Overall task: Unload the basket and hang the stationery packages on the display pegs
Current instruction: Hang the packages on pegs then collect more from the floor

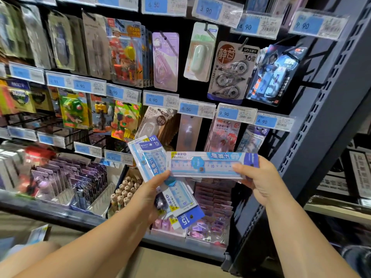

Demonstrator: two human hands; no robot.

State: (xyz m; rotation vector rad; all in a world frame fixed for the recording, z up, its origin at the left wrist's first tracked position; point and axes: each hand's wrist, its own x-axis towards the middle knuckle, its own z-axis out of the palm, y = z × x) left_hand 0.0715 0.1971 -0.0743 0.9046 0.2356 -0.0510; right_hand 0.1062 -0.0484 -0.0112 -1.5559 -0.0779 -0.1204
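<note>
Blue-carded ruler stack (154,161), fanned, sits clamped in the fingers of our left hand (148,191). Our right hand (261,183) pinches one pack (208,164), held level.

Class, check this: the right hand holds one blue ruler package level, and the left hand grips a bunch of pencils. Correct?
No. The head view shows the left hand gripping a bunch of ruler packages, not pencils. The right hand does hold one blue ruler package level.
</note>
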